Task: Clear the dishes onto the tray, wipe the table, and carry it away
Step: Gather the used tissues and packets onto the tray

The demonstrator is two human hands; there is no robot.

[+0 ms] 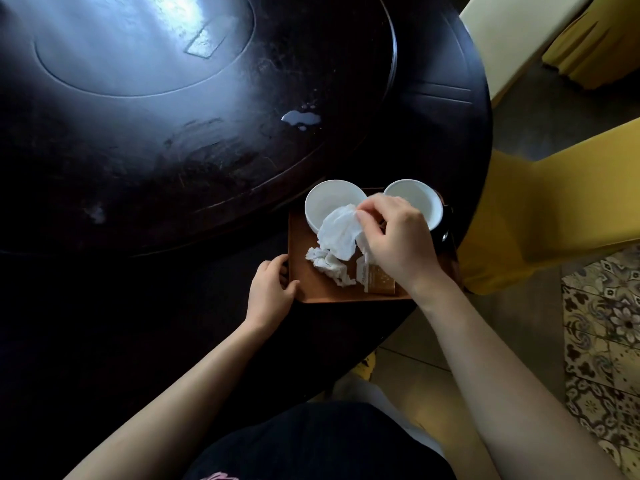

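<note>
A brown tray [311, 289] rests on the near right edge of the dark round table [138, 188]. Two white bowls stand at its far end, the left bowl [329, 199] and the right bowl [420, 202]. My right hand [398, 240] pinches a white tissue [339, 233] above the tray, by the left bowl. A crumpled tissue [329, 266] lies on the tray below it, next to an orange tissue packet [377, 280]. My left hand [273, 289] grips the tray's left rim.
A small puddle of spilled liquid [300, 118] lies on the table's raised turntable [173, 98]. Yellow-covered chairs [540, 216] stand close on the right. A dark object [445, 226] sits beside the right bowl. Patterned floor tiles [602, 341] show lower right.
</note>
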